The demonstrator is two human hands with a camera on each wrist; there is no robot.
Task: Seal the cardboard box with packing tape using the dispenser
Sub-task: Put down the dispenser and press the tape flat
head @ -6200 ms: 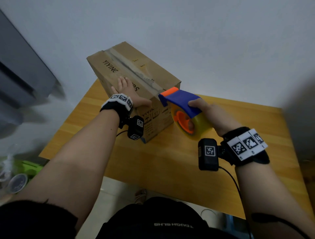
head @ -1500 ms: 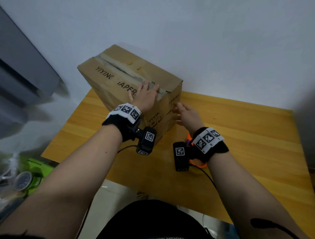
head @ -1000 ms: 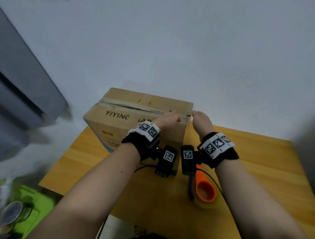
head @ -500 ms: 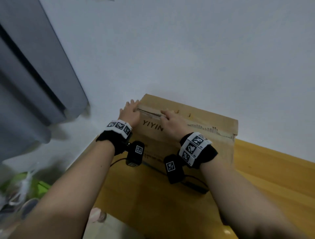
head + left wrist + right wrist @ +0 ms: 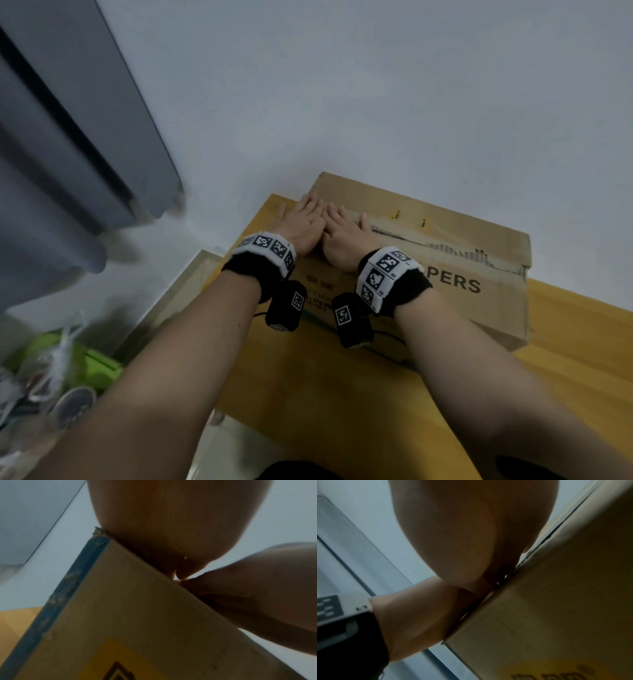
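Note:
The brown cardboard box (image 5: pixel 455 260) lies on the wooden table (image 5: pixel 565 359) against the wall, with a taped seam along its top. My left hand (image 5: pixel 301 219) and right hand (image 5: pixel 342 229) lie flat side by side on the box's top at its left end, fingers straight, pressing on the seam. From the left wrist view I see the palm (image 5: pixel 171 527) on the box's top edge, above the box (image 5: pixel 137 628) side. In the right wrist view the palm (image 5: pixel 471 534) rests on the box (image 5: pixel 556 608). The tape dispenser is out of view.
A grey cabinet or door (image 5: pixel 68 137) stands at the left by the white wall. Green items and clutter (image 5: pixel 61 370) lie on the floor at the lower left. The table's left edge (image 5: pixel 236 240) runs just beside my left hand.
Both hands slid along the box top to its left end and now lie close together. The head view turned left, and the dispenser set down on the table has left the frame.

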